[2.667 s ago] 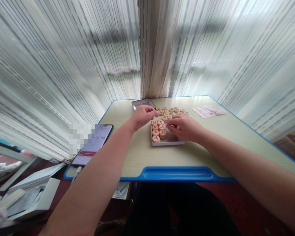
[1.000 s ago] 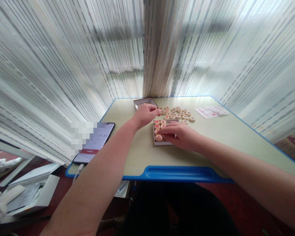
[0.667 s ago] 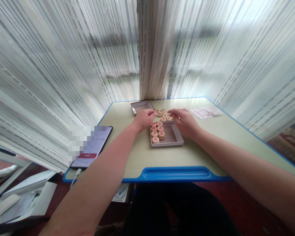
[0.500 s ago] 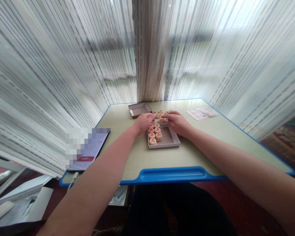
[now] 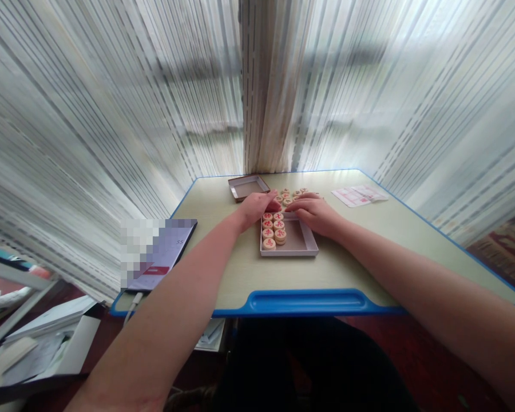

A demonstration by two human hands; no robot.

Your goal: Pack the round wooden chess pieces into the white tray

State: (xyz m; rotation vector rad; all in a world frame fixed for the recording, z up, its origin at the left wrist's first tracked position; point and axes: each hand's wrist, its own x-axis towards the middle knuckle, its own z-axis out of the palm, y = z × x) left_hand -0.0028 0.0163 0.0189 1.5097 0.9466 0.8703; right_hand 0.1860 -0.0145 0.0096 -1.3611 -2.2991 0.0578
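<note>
Chinese chess pieces with red characters stand in two rows along the left side of a shallow white-rimmed box (image 5: 288,253). The nearest is a horse piece (image 5: 269,244). At the box's far left corner my left hand (image 5: 257,207) has its fingers extended and slightly bent, close to the loose pieces. My right hand (image 5: 315,213) rests over the far right corner, fingers stretched leftward beside those pieces. I see no piece held in either hand, though the fingertips are partly hidden. Several loose chess pieces (image 5: 286,196) lie on the table just beyond the box.
A brown box lid (image 5: 248,186) lies behind my left hand. On the right is a creased paper sheet (image 5: 360,195) with red print. A tablet (image 5: 165,257) with a cable sits at the table's left edge. A blue tray groove (image 5: 306,301) runs along the front.
My left hand's fingers have bent a little at the box's far edge. The right hand has come slightly lower beside the pieces. The whole view has shifted a little.
</note>
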